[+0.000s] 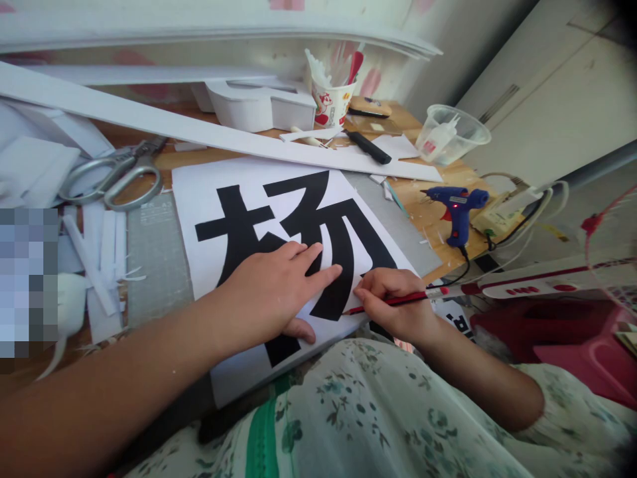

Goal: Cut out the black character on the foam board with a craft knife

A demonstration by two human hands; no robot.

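A white sheet printed with a large black character lies on a grey cutting mat. My left hand lies flat on the sheet, fingers stretched out and pressing it down. My right hand is closed in a pinch round a red pencil. The pencil's tip touches the lower right edge of the black character, just right of my left fingertips.
Large scissors and white foam strips lie at the left. A long white board crosses the back. A paper cup of tools, a black knife, a clear plastic cup and a blue glue gun sit at the right.
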